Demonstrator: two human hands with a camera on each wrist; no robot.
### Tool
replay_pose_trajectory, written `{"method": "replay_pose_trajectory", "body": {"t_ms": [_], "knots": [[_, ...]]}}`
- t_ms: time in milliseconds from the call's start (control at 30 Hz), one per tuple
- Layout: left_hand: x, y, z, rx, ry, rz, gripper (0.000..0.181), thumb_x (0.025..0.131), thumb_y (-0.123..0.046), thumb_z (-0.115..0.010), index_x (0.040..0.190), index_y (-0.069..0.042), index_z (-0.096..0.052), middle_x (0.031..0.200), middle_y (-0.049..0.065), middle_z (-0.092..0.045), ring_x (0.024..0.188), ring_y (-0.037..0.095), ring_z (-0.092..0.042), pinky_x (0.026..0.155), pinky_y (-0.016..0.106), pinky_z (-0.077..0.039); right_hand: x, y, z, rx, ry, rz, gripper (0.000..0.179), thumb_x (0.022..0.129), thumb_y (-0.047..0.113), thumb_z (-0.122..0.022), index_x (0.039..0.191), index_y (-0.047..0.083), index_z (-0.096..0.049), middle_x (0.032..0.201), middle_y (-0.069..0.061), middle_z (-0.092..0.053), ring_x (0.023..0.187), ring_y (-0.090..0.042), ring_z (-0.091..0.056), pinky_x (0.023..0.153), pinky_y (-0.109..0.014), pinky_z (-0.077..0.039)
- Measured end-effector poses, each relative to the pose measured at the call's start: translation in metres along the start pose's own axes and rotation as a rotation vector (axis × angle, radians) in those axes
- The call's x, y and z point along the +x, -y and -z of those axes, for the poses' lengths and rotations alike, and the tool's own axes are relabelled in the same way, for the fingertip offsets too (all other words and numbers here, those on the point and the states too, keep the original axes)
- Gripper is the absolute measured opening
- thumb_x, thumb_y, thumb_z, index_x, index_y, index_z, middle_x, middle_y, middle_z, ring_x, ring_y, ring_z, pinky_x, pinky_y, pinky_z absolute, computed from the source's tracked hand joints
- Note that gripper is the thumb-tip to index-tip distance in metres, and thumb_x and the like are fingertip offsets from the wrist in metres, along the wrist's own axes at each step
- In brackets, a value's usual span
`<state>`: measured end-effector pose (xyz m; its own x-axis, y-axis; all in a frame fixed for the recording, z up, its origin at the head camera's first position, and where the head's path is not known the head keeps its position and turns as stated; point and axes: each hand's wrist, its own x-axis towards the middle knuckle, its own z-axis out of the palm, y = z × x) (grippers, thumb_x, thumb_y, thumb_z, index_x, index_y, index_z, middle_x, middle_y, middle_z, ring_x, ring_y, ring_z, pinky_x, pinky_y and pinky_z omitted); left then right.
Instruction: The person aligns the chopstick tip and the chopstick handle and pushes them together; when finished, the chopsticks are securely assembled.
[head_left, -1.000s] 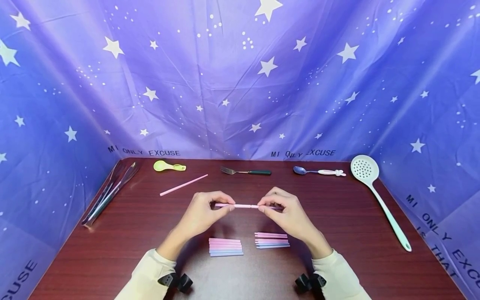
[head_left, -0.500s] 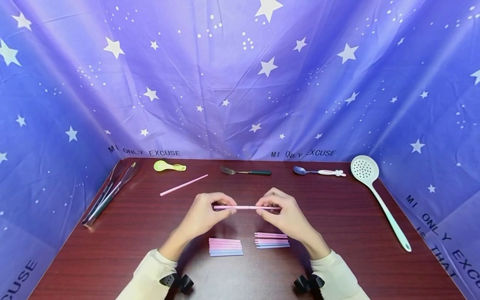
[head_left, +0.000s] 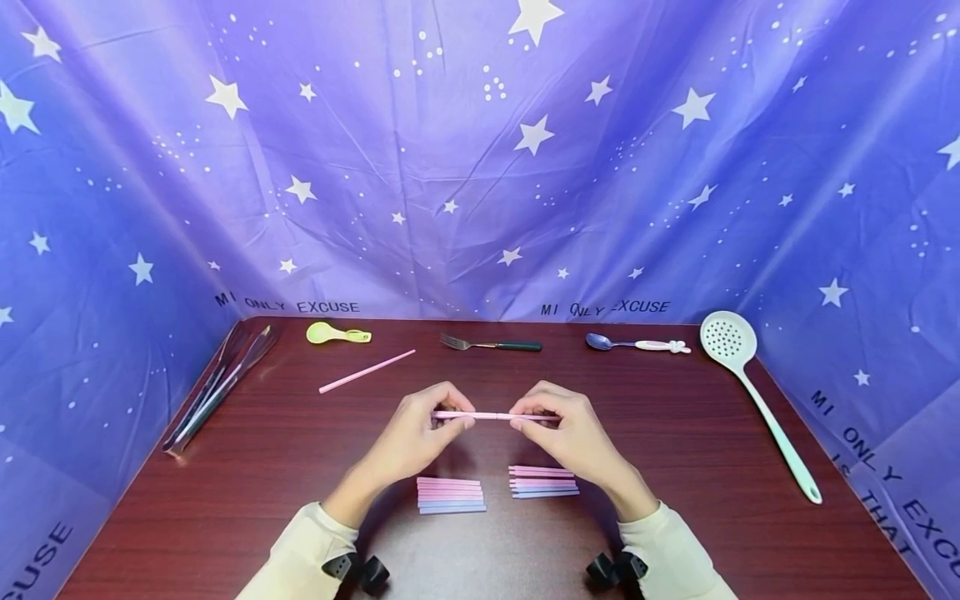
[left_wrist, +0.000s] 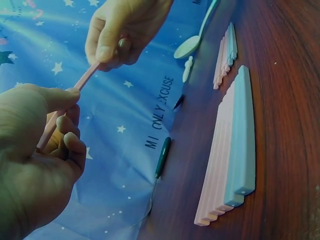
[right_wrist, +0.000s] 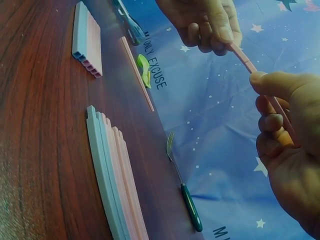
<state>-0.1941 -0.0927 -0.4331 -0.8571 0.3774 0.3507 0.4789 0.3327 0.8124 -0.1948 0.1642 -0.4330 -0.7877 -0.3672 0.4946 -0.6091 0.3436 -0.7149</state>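
My left hand (head_left: 420,429) pinches one half of a slim pink chopstick (head_left: 486,416) between thumb and fingers. The other half is gripped by my right hand (head_left: 573,427), and a thin seam shows where the two halves meet end to end. The chopstick is level above the table; palms and curled fingers hide its outer ends. Below my left hand lies a row of pink and blue chopstick halves (head_left: 451,494) with hollow square ends, seen in the right wrist view. A second row of narrower pink and blue halves (head_left: 543,482) lies below my right hand.
A full-length pink chopstick (head_left: 367,372) lies at the back left. Around the table edge are a yellow measuring spoon (head_left: 337,333), a fork (head_left: 491,342), a spoon with a pink-white handle (head_left: 637,342), a pale green skimmer (head_left: 761,400) and metal tongs (head_left: 221,392). Star-patterned cloth encloses the back and sides.
Both hands keep hold of the chopstick and have drawn slightly toward each other. The fingers have shifted a little along it. Things on the table have stayed put.
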Motion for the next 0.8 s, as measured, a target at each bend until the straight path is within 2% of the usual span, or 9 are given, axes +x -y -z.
{"method": "replay_pose_trajectory", "body": {"t_ms": [233, 533, 800], "knots": [[-0.0003, 0.0003, -0.0011, 0.003, 0.027, -0.005, 0.009, 0.094, -0.008, -0.074, 0.098, -0.014, -0.068, 0.082, -0.004, -0.066, 0.066, 0.004, -0.049, 0.06, 0.02, -0.043, 0.0, -0.0012, -0.0021, 0.001, -0.007, 0.013, 0.012, 0.088, 0.01, -0.081, 0.094, 0.02, -0.078, 0.086, 0.006, -0.07, 0.076, -0.004, -0.061, 0.064, -0.019, -0.052], [0.0003, 0.0034, -0.0057, -0.013, 0.032, -0.047, 0.005, 0.095, -0.007, -0.072, 0.099, -0.008, -0.067, 0.08, 0.0, -0.065, 0.064, 0.004, -0.046, 0.057, 0.02, -0.041, -0.0012, -0.0024, -0.0041, 0.0, -0.027, 0.038, 0.012, 0.088, 0.007, -0.081, 0.094, 0.017, -0.078, 0.085, 0.003, -0.07, 0.075, -0.004, -0.061, 0.064, -0.019, -0.052], [0.0001, -0.0011, -0.0049, 0.003, 0.005, -0.023, 0.01, 0.091, -0.005, -0.075, 0.095, -0.012, -0.069, 0.077, -0.004, -0.063, 0.062, 0.003, -0.048, 0.055, 0.02, -0.042, -0.0006, -0.0001, -0.0022, 0.01, -0.014, 0.018, 0.011, 0.089, 0.011, -0.081, 0.095, 0.019, -0.078, 0.086, 0.004, -0.069, 0.077, -0.004, -0.062, 0.064, -0.02, -0.052]]}}
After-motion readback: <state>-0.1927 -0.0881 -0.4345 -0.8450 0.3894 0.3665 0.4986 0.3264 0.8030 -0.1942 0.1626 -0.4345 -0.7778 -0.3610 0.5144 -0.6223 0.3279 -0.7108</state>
